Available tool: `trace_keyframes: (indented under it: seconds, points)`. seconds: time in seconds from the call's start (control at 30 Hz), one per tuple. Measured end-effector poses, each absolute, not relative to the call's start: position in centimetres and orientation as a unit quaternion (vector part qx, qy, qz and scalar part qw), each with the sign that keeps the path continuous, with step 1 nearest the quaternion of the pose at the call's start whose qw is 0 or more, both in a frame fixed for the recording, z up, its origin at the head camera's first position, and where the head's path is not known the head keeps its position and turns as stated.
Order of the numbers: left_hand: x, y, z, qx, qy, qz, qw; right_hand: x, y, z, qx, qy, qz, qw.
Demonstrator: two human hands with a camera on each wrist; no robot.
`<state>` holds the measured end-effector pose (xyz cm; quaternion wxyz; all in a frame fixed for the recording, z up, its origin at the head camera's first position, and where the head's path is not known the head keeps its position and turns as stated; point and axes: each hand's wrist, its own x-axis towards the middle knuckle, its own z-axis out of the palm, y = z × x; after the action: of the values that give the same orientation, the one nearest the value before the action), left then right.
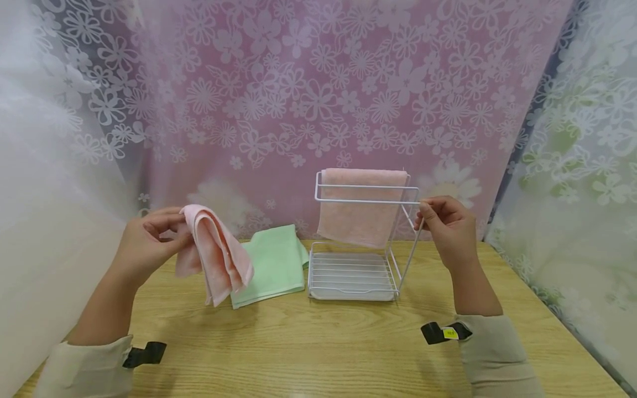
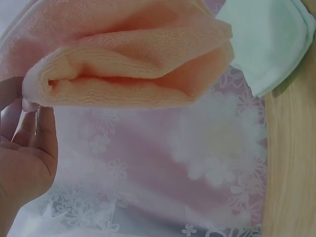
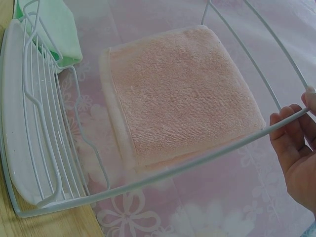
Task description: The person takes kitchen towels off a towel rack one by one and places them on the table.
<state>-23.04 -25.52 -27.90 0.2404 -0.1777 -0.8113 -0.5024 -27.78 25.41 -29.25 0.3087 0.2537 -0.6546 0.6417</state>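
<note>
A folded pink towel (image 1: 219,257) hangs above the table from my left hand (image 1: 144,243), which pinches its upper folded edge between thumb and fingers. In the left wrist view the towel (image 2: 133,69) shows its thick rolled layers. My right hand (image 1: 450,229) grips the upper right corner of a white wire rack (image 1: 368,201) that stands on the table. Draped over the rack's rear top bar is a second pink towel (image 1: 355,221), seen flat in the right wrist view. The rack's lower shelf has wire bars over a white tray (image 1: 348,296).
A folded green towel (image 1: 273,265) lies on the wooden table (image 1: 298,354), left of the rack and partly behind the held towel. Flowered pink curtain (image 1: 278,99) hangs behind the table, with pale curtains at both sides. Each sleeve cuff carries a black strap (image 1: 144,354).
</note>
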Motion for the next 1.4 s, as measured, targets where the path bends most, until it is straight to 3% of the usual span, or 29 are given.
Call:
trace_keyframes:
  seconds: [0.6,1.17,1.4]
  points:
    - [-22.3,-27.4,-29.5,-0.181,-0.855,-0.439,0.210,-27.9,25.5,-29.2,0.260,-0.652,0.641,0.310]
    - [-22.7,-29.6,-29.5,-0.216,-0.902,-0.356,0.114,-27.9,25.6,-29.3,0.267,-0.641,0.651,0.306]
    - [-23.5,-31.0,-29.8,-0.176,-0.919,-0.348,0.057,-27.8,25.4,-29.3,0.260,-0.645,0.649,0.308]
